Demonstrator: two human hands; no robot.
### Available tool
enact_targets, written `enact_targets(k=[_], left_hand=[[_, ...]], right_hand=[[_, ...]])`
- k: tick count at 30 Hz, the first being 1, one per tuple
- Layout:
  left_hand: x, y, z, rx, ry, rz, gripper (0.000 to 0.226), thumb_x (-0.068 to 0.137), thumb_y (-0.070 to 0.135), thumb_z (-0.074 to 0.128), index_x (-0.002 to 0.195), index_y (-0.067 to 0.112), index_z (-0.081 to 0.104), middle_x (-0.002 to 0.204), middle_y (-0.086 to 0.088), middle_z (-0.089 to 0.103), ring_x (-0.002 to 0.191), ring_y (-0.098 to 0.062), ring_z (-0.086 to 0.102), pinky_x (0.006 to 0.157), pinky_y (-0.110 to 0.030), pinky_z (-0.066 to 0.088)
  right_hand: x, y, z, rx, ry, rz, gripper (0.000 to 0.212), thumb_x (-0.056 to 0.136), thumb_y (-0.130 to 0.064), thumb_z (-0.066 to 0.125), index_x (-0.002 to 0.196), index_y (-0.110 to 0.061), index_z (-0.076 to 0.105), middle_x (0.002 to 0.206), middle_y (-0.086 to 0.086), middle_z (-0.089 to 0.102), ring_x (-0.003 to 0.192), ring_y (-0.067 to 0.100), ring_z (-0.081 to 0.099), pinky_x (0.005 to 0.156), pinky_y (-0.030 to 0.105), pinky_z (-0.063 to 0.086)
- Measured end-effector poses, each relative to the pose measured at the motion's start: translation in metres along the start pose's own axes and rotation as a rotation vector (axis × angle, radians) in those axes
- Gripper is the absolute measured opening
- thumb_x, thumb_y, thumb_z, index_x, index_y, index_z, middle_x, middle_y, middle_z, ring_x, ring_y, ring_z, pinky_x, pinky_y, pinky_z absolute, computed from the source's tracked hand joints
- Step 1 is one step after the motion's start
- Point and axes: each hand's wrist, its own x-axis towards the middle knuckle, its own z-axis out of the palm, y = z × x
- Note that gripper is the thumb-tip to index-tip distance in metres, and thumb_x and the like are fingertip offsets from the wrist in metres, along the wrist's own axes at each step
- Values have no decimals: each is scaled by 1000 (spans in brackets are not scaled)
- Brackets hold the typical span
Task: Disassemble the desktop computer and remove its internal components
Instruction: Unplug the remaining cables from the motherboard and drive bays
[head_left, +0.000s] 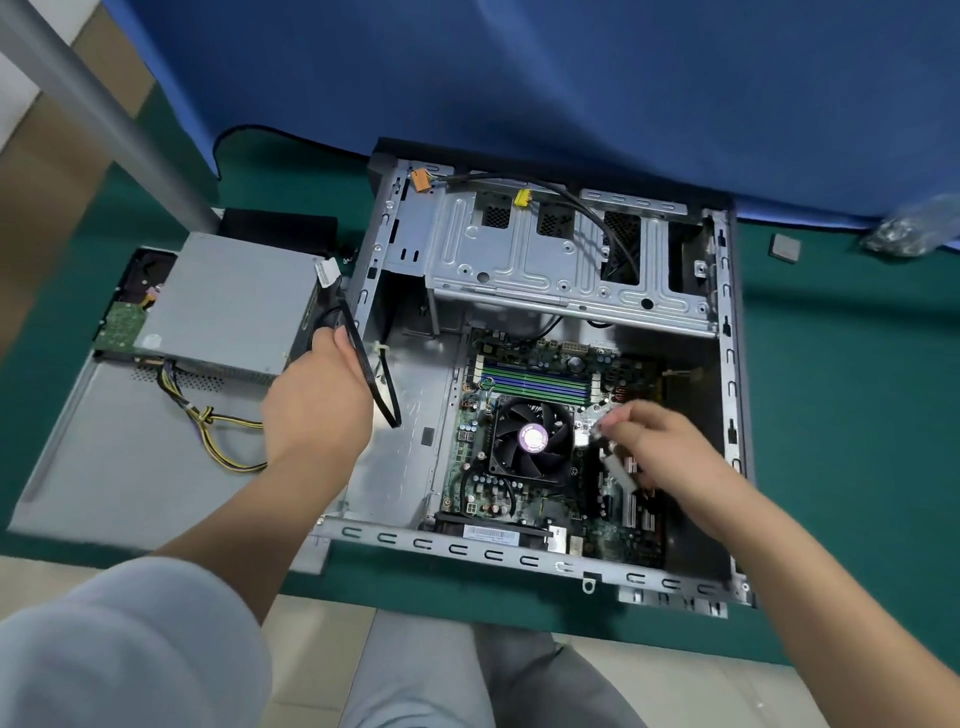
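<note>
Far left on the green mat (831, 415), a grey side panel (130, 467) lies flat. On it rests the removed power supply (228, 301), a grey metal box with a bundle of yellow and black wires (218, 431) trailing from its near side; a green circuit board (122, 327) sticks out from under its left edge. My left hand (317, 395) is next, by the box's right end, fingers curled round a black cable (371, 374) that loops down over the case's left wall. The open computer case (545, 561) fills the middle, lying on its side. A bare metal drive cage (545, 254) spans its far half, with black cables ending in an orange plug (422, 181) and a yellow plug (523, 197). Below the cage, still inside the case, sits the motherboard (498, 488) with its black cooler fan (530, 436) and rows of memory slots (535, 379). My right hand (660, 447) hovers over the board just right of the fan, fingertips pinching something small and pale; motion blur keeps me from telling what it is. Further right, on the mat, lies a small grey square (784, 247). A blue cloth (519, 78) hangs behind everything.
</note>
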Motion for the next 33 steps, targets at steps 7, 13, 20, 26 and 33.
enact_targets(k=[7, 13, 20, 26, 33], left_hand=[[0, -1, 1, -1, 9, 3, 40, 103, 30, 15, 97, 5, 46, 56, -2, 39, 60, -30, 45, 56, -37, 33], [2, -1, 3, -7, 10, -1, 38, 103, 29, 16, 98, 6, 46, 55, 0, 37, 58, -28, 42, 56, -36, 32], [0, 0, 2, 24, 21, 1, 40, 103, 29, 15, 100, 5, 47, 56, 0, 37, 58, -28, 43, 55, -36, 30], [0, 0, 2, 46, 14, 7, 40, 103, 30, 15, 100, 5, 46, 56, 0, 35, 62, -30, 43, 58, -38, 32], [0, 1, 1, 48, 8, -6, 37, 103, 29, 16, 99, 6, 45, 55, 0, 34, 59, -28, 40, 57, -37, 30]], right_hand=[[4, 4, 16, -686, 38, -97, 25, 78, -38, 74, 56, -31, 65, 102, -2, 54, 111, 26, 36, 99, 42, 35], [0, 8, 5, -750, -334, -100, 24, 83, -26, 71, 61, -31, 66, 83, -11, 67, 87, 10, 58, 70, 22, 47], [9, 18, 25, -912, -206, -94, 9, 84, -26, 68, 82, -21, 75, 85, -2, 71, 80, 18, 65, 73, 33, 55], [14, 20, 31, -871, -92, -41, 33, 81, -31, 72, 58, -13, 56, 63, 0, 58, 59, 18, 54, 52, 24, 42], [31, 9, 8, -513, 346, 24, 32, 90, -4, 49, 122, 1, 44, 125, 30, 45, 99, 33, 49, 78, 32, 38]])
